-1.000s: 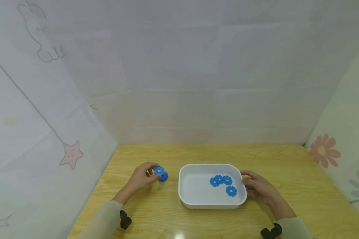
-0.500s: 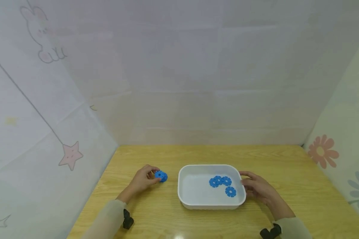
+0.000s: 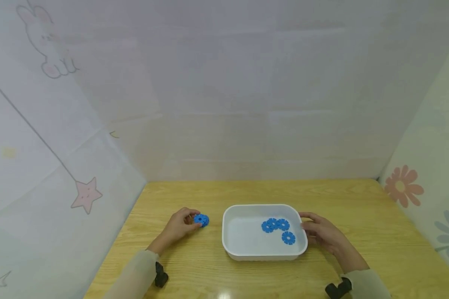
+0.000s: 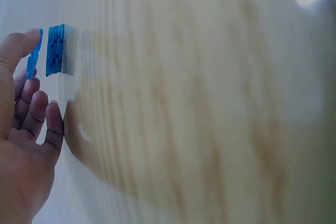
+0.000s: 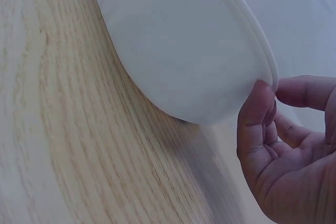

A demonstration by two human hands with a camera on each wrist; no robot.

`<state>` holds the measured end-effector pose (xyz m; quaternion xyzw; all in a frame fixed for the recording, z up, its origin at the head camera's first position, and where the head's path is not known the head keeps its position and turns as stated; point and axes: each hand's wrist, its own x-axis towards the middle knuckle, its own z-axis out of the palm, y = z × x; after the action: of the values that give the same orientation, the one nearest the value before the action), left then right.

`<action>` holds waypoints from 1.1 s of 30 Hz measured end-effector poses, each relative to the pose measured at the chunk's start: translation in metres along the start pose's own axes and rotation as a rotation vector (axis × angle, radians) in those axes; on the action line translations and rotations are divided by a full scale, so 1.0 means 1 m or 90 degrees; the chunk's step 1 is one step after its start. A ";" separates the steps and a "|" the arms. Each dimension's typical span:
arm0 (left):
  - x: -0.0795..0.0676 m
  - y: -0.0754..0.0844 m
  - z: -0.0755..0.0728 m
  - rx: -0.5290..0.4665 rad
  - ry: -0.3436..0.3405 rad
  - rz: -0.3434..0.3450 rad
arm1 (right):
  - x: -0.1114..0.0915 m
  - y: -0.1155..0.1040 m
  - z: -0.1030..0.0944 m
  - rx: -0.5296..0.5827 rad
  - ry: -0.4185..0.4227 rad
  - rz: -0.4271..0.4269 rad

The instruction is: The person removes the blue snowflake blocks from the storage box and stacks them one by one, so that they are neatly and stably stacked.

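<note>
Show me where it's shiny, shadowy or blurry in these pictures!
Head view: a small glare spot on the table, at the bottom edge; left wrist view: white glare at top right, grain smeary; right wrist view: a grey shadow on the table beside the white tray.

White tray (image 5: 178, 40) cut off in right wrist view, stacked discs (image 4: 55, 51) too blurred to count

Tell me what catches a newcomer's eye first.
Probably the bright blue, flower-shaped discs: four lie in the white rectangular tray, gripped by the right hand. Left of it, the left hand holds another blue disc above a blue stack on the yellow wooden table.
</note>
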<state>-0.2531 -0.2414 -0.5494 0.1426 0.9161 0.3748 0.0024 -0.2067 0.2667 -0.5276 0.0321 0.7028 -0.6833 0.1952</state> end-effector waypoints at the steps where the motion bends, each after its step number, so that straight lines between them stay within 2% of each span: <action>1: 0.000 0.000 0.000 0.002 0.000 0.001 | 0.000 0.000 0.000 -0.002 0.001 -0.001; 7: -0.001 -0.001 0.000 0.011 -0.003 0.005 | 0.001 0.002 0.001 -0.002 0.008 0.002; 15: -0.001 0.000 0.002 0.004 -0.011 -0.022 | 0.001 0.002 -0.002 0.003 -0.018 -0.010; 24: 0.000 0.002 0.002 -0.001 -0.023 -0.030 | 0.001 0.002 -0.004 -0.007 -0.023 -0.026; 33: 0.001 0.002 0.004 0.015 -0.015 -0.023 | 0.001 0.002 -0.004 -0.004 -0.031 -0.023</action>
<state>-0.2536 -0.2375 -0.5507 0.1303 0.9229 0.3618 0.0186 -0.2081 0.2701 -0.5295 0.0018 0.7007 -0.6849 0.1998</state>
